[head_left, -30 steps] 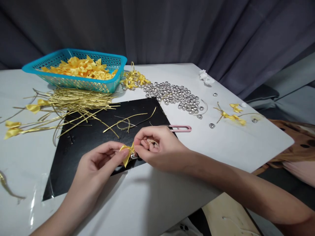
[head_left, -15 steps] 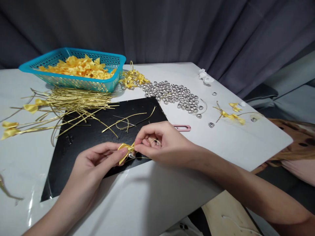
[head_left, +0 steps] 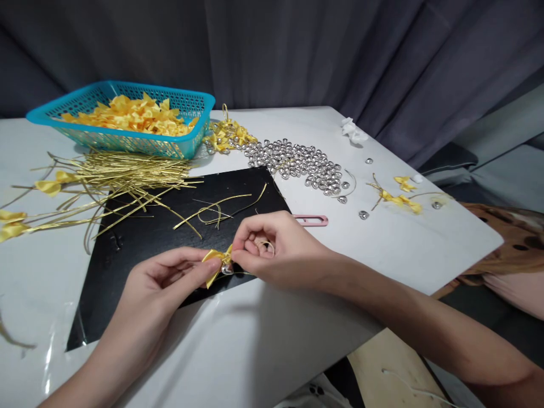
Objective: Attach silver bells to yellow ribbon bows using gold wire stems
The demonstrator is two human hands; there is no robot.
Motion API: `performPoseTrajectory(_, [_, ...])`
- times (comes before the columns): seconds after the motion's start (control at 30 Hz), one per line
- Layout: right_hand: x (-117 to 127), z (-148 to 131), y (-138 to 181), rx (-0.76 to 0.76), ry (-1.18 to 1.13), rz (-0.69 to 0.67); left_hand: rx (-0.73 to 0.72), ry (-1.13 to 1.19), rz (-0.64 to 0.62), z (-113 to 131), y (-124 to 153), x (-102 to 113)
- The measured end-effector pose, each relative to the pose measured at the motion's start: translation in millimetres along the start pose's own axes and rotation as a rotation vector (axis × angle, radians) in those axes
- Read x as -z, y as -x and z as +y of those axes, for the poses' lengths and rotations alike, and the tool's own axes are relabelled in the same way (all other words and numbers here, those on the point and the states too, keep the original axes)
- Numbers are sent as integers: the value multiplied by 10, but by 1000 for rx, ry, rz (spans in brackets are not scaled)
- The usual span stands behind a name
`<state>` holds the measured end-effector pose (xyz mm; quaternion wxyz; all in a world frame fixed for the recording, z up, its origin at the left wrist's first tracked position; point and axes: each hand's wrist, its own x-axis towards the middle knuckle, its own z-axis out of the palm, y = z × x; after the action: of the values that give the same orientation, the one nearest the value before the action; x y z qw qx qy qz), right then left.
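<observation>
A yellow ribbon bow (head_left: 211,276) is pinched between the thumb and fingers of my left hand (head_left: 170,289), low over the black board (head_left: 140,249). At the bow's middle hangs a silver heart-shaped bead (head_left: 227,268), with gold cord around it. My right hand (head_left: 276,246) is closed with thumb and index finger pinching the right side of the same bow. A thin loop of gold cord (head_left: 268,245) curls out by its other fingers. The exact spot where the right fingertips grip is partly hidden.
Behind stands a blue basket (head_left: 199,133) of yellow bows. Gold cords (head_left: 131,170) lie in front of it. Silver beads (head_left: 297,164) are piled centre right, near a pink-handled cutter (head_left: 317,220). Finished-looking bows (head_left: 399,200) and white crumpled tissue (head_left: 353,131) lie at right.
The view has shifted slightly, so the table things sit a little further left. Both hands keep their pinch on the bow, with hardly any visible movement.
</observation>
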<state>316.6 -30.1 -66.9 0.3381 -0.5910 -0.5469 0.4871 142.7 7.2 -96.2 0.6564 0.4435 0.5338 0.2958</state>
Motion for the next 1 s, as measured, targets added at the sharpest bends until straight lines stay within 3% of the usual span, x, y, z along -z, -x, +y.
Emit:
performPoseTrajectory(0.6, [-31, -6, 7, -54, -57, -18, -37, -70, 13, -38, -19, 15])
performPoseTrajectory(0.83, [10, -34, 10, -14, 36, -58, -18, -67, 21, -5, -4, -1])
performPoseTrajectory(1.0, [5, -6, 5, 86, 50, 69, -17, -73, 21, 13, -7, -17])
